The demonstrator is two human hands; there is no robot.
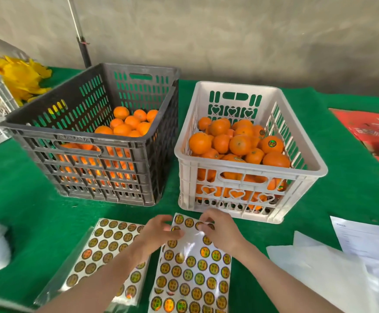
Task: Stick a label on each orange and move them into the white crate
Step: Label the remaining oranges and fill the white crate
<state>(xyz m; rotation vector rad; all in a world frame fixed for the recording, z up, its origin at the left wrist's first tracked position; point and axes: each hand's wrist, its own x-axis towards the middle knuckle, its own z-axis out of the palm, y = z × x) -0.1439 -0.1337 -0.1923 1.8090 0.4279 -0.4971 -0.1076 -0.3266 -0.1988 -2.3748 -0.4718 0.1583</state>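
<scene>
Looks like the peel-a-label step: the label sheet (193,269) lies on the green table (25,199) just in front of both crates. The left hand (159,231) has a narrow grip on its top edge, and the right hand (221,230) pinches one label (199,225) in the top row. Best bet is to lift it by the very edge so the sticky side doesn't get fingered, with the left pinning the backing flat. Unlabelled oranges (125,127) sit in the black crate (89,168), and finished ones fill the white crate (247,177) right beside it, so the carry is short.
</scene>
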